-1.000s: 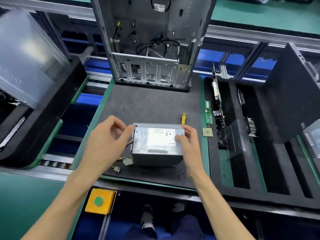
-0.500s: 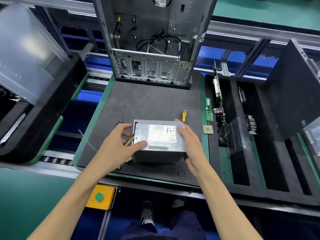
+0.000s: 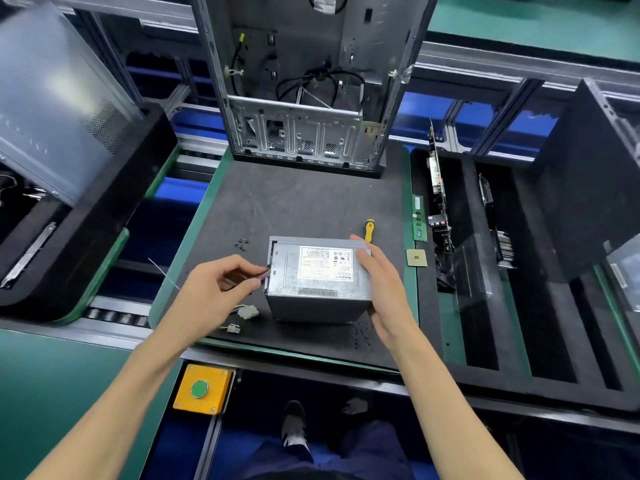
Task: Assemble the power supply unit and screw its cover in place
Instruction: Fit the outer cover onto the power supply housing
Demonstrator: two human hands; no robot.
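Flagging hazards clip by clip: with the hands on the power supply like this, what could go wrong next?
1. The left hand pinches the coloured wires where they leave the power supply; moving the unit could pinch or strain them.
2. The loose screws lie on the mat just left of the unit; sliding it or dragging the connectors may scatter them.
3. The right hand only steadies one side, so a lift might slip.

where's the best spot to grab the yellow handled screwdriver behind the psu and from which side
Take the screwdriver by its yellow handle, the only part showing; the shaft is hidden behind the power supply. Come from above and the far side, since the power supply blocks the near approach. The right hand, resting against the unit's right face, is closest; the left hand is holding the cables.
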